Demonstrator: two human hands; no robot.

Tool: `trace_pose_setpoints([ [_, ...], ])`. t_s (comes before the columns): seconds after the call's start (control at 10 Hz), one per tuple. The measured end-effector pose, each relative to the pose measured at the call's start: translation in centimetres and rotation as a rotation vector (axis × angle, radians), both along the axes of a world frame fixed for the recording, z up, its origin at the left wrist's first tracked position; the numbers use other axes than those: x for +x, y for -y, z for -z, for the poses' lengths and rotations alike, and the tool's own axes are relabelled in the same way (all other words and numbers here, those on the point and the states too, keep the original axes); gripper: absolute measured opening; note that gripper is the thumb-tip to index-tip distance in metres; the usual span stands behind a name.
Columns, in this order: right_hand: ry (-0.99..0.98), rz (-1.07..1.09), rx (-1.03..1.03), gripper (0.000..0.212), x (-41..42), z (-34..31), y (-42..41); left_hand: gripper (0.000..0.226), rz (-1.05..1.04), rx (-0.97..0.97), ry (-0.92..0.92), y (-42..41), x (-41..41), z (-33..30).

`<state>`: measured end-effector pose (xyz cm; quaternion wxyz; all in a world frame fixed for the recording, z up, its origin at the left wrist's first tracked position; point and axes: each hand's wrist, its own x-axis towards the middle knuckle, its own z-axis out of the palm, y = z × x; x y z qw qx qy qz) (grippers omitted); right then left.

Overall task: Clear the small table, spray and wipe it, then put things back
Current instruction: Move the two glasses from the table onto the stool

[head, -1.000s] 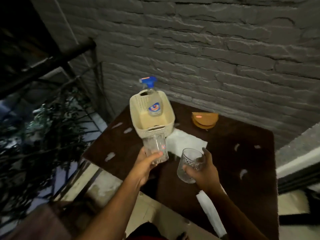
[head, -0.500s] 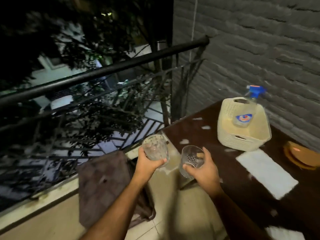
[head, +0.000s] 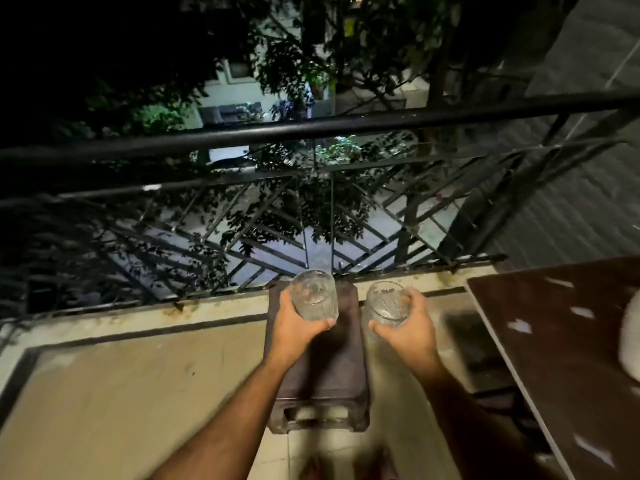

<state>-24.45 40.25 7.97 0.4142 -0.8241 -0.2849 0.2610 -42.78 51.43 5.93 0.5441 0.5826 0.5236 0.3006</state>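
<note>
Left grip [head: 297,325]: we hold one glass [head: 314,294].
Right grip [head: 406,327]: we hold the other glass [head: 385,302].
Below: a dark stool [head: 320,372].

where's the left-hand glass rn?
Head view, centre: the left glass is gripped in the left hand, held above the dark stool by the railing, left of the other glass.

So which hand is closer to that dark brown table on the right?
Right. The right hand, gripping a glass, is beside the table edge. The left hand, holding the other glass, is farther away, over the dark stool.
</note>
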Motion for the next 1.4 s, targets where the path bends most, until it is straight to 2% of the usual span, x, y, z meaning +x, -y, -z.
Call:
trace_pose_setpoints([
  [0.3, 0.075, -0.167, 0.002, 0.093, -0.8, 2.1, -6.7, 0.090, -0.156, 0.074, -0.133, -3.2, -3.0, 2.4],
  [0.4, 0.091, -0.229, -0.059, 0.087, -0.5, 4.9, -9.1, 0.088, -0.201, 0.095, -0.148, -4.6, -3.1, 4.7],
  [0.6, 0.171, -0.239, -0.118, 0.060, -0.6, 11.2, -13.0, 0.083, -0.238, 0.039, -0.175, -7.7, -1.4, 10.4],
  [0.9, 0.147, -0.300, -0.224, 0.070, -1.0, 22.5, -16.3, 0.078, -0.200, 0.000, -0.193, -11.9, -0.2, 23.2],
  [1.0, 0.211, -0.304, -0.242, 0.069, -0.8, 26.0, -17.5, 0.077, -0.199, 0.000, -0.199, -12.2, -0.5, 26.9],
  [1.3, 0.191, -0.235, -0.169, 0.076, -0.4, 28.6, -17.7, 0.082, -0.197, 0.011, -0.191, -12.7, -0.7, 29.9],
  [1.4, 0.171, -0.246, -0.190, 0.111, -0.2, 28.1, -17.5, 0.092, -0.143, -0.001, -0.178, -12.8, -0.8, 29.5],
])
